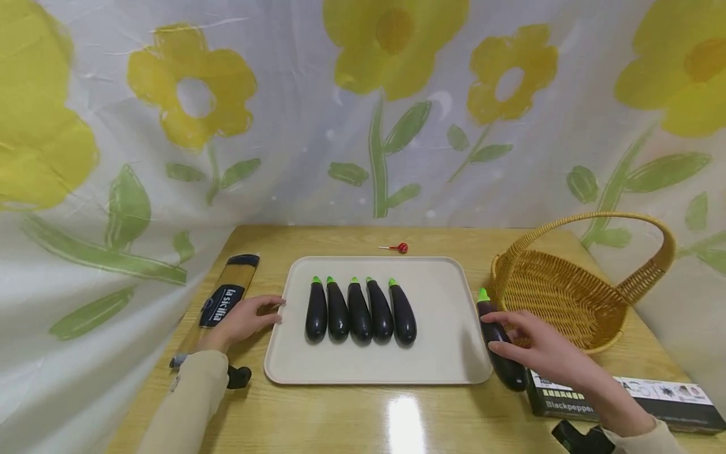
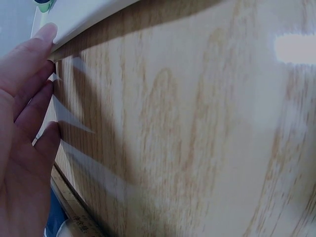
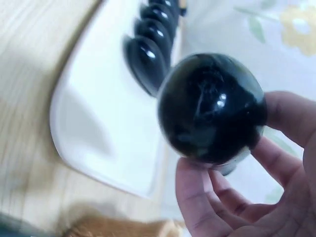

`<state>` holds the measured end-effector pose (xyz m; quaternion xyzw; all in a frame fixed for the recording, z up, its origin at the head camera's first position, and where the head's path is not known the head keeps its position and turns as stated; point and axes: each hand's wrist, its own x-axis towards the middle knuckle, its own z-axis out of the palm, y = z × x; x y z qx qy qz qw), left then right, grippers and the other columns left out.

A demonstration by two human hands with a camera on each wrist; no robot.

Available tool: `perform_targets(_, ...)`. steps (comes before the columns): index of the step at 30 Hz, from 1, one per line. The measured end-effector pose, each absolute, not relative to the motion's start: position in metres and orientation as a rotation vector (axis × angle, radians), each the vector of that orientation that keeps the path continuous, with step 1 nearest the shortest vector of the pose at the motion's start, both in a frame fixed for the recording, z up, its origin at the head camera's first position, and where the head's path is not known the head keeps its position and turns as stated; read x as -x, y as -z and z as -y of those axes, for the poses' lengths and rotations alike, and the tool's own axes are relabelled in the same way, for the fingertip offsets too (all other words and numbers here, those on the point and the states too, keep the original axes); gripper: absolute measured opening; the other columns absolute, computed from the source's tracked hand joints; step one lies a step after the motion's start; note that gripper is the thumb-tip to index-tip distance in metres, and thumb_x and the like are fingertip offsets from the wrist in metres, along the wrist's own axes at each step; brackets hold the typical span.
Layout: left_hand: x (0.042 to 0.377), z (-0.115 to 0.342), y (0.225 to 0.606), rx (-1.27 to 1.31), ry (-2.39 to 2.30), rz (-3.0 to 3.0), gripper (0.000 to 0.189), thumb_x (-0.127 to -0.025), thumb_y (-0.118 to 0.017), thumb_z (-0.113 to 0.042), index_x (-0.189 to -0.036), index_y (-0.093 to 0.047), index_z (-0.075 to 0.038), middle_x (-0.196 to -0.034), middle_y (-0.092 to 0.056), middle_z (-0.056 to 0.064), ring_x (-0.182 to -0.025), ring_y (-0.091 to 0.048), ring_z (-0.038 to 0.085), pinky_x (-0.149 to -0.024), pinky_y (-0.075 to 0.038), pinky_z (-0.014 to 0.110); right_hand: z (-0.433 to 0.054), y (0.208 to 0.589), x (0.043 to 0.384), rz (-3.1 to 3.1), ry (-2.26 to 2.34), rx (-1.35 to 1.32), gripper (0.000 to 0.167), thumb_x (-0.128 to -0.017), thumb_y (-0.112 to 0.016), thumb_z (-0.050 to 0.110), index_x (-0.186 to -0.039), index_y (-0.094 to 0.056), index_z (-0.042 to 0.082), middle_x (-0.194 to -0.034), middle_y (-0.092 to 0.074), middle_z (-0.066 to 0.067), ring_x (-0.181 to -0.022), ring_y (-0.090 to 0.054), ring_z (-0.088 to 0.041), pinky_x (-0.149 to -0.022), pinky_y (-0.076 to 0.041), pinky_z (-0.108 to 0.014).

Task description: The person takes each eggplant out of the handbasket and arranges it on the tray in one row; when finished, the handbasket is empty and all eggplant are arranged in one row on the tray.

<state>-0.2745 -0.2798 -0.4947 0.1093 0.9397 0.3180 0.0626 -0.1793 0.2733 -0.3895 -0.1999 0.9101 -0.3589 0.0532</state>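
Observation:
Between the thumb and fingers of my right hand is a dark eggplant with a bright green tip, held over the tray's right edge beside the wicker basket. The right wrist view shows its round end close up, with fingers around it. Several more eggplants lie side by side on the white tray, green tips toward the back. My left hand rests at the tray's left edge, its fingertips touching the rim, fingers loosely extended in the left wrist view.
A wicker basket with a tall handle stands at the right. In front of it lies a black box marked Blackpepper. A pasta pack lies left of the tray, and a red lollipop behind it.

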Motion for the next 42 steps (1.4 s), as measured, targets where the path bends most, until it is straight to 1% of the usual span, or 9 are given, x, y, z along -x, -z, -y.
perform_targets(4, 0.272, 0.279, 0.496, -0.350, -0.958, -2.833, 0.042, -0.093, -0.068, -0.027, -0.131, -0.062, -0.008, -0.139, -0.054, 0.019, -0.133, -0.043, 0.041, -0.110, -0.033, 0.058, -0.259, 0.401, 0.189, -2.664, 1.195, 0.572, 0.044, -0.094, -0.067, 0.028, -0.132, -0.057, 0.010, -0.120, -0.055, -0.019, -0.087, -0.062, -0.019, -0.062, -0.056, -0.028)
perform_targets(10, 0.279, 0.277, 0.497, -0.364, -0.956, -2.838, 0.043, -0.093, -0.068, -0.027, -0.131, -0.062, -0.008, -0.139, -0.055, 0.018, -0.133, -0.043, 0.040, -0.110, -0.034, 0.057, -0.241, 0.410, 0.210, -2.655, 1.242, 0.574, 0.046, -0.094, -0.066, 0.025, -0.133, -0.055, 0.003, -0.125, -0.055, -0.025, -0.090, -0.067, -0.020, -0.066, -0.057, -0.027)
perform_targets(13, 0.279, 0.277, 0.493, -0.375, -0.961, -2.843, 0.043, -0.093, -0.068, -0.027, -0.131, -0.062, -0.008, -0.138, -0.055, 0.019, -0.133, -0.043, 0.041, -0.110, -0.034, 0.057, -0.232, 0.415, 0.221, -2.677, 1.237, 0.544, 0.044, -0.094, -0.067, 0.025, -0.132, -0.057, 0.004, -0.129, -0.055, -0.025, -0.093, -0.068, -0.025, -0.065, -0.057, -0.027)
perform_targets(15, 0.277, 0.279, 0.491, -0.383, -0.964, -2.851, 0.042, -0.093, -0.068, -0.026, -0.130, -0.062, -0.007, -0.137, -0.055, 0.019, -0.132, -0.044, 0.042, -0.109, -0.034, 0.058, -0.224, 0.422, 0.228, -2.678, 1.250, 0.538, 0.043, -0.094, -0.067, 0.024, -0.130, -0.057, 0.004, -0.129, -0.056, -0.024, -0.091, -0.068, -0.025, -0.064, -0.057, -0.028)
perform_targets(21, 0.261, 0.282, 0.498, -0.394, -0.933, -2.837, 0.040, -0.092, -0.069, -0.025, -0.127, -0.064, -0.006, -0.134, -0.057, 0.021, -0.129, -0.046, 0.043, -0.107, -0.036, 0.059, -0.207, 0.449, 0.240, -2.681, 1.220, 0.521, 0.041, -0.092, -0.069, 0.019, -0.127, -0.058, 0.002, -0.118, -0.061, -0.022, -0.078, -0.065, -0.016, -0.060, -0.053, -0.027)
perform_targets(24, 0.259, 0.282, 0.502, -0.386, -0.941, -2.841, 0.040, -0.091, -0.070, -0.026, -0.126, -0.064, -0.006, -0.133, -0.058, 0.020, -0.129, -0.046, 0.043, -0.107, -0.036, 0.059, -0.201, 0.460, 0.250, -2.700, 1.189, 0.539, 0.039, -0.091, -0.069, 0.016, -0.126, -0.059, 0.001, -0.114, -0.063, -0.022, -0.074, -0.063, -0.015, -0.060, -0.052, -0.027)
perform_targets(29, 0.264, 0.282, 0.505, -0.380, -0.970, -2.845, 0.038, -0.091, -0.070, -0.025, -0.125, -0.065, -0.007, -0.132, -0.059, 0.020, -0.129, -0.047, 0.043, -0.107, -0.037, 0.059, -0.193, 0.468, 0.264, -2.656, 1.181, 0.544, 0.041, -0.090, -0.069, 0.013, -0.127, -0.058, -0.002, -0.109, -0.063, -0.021, -0.079, -0.064, -0.019, -0.062, -0.053, -0.028)
perform_targets(33, 0.269, 0.281, 0.506, -0.365, -0.982, -2.839, 0.038, -0.091, -0.070, -0.024, -0.125, -0.065, -0.007, -0.133, -0.058, 0.019, -0.130, -0.046, 0.043, -0.108, -0.036, 0.059, -0.188, 0.471, 0.270, -2.612, 1.189, 0.511, 0.043, -0.090, -0.069, 0.013, -0.129, -0.057, 0.000, -0.111, -0.062, -0.020, -0.083, -0.064, -0.020, -0.065, -0.053, -0.030)
perform_targets(42, 0.273, 0.280, 0.506, -0.340, -0.984, -2.839, 0.039, -0.091, -0.070, -0.025, -0.126, -0.064, -0.008, -0.134, -0.058, 0.019, -0.130, -0.046, 0.042, -0.108, -0.036, 0.059, -0.182, 0.472, 0.278, -2.622, 1.179, 0.550, 0.042, -0.091, -0.067, 0.013, -0.128, -0.057, -0.002, -0.110, -0.062, -0.023, -0.083, -0.064, -0.020, -0.069, -0.052, -0.029)
